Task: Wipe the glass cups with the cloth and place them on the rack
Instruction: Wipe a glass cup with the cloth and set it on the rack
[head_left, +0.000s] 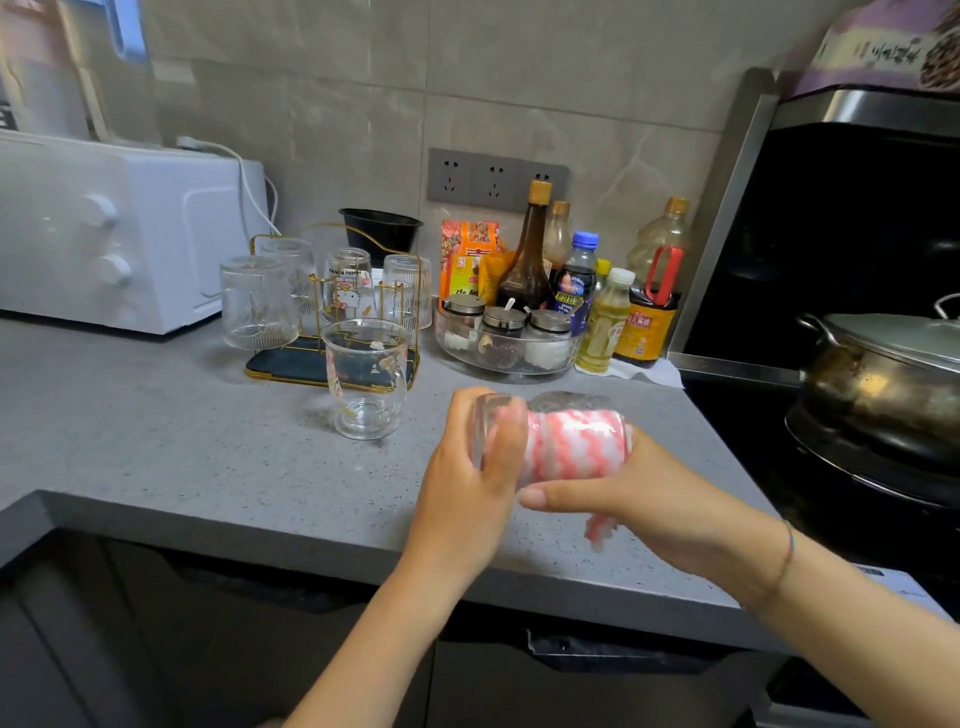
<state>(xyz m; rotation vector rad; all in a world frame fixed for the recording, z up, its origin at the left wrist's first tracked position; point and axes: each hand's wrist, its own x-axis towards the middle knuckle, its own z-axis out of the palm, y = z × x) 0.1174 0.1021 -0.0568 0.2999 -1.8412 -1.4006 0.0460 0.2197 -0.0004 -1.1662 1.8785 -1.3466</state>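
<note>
Gripping the glass cup (569, 402) by its base, left hand (467, 467) meets right hand (639, 493) (clutching cloth (571, 444))

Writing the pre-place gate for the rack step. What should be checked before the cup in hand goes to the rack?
1. Left hand grips held cup: ok.
2. Cloth clear of the held cup: not ok, the right hand holds it at the cup.
3. Wiping finished: cannot tell.
4. Free spot on rack: cannot tell, four racked cups sit inverted on it.
5. Approach to the rack: likely not ok, an upright cup stands on the counter just in front.
6. Held cup turned for placing: not ok, it lies sideways.
</note>
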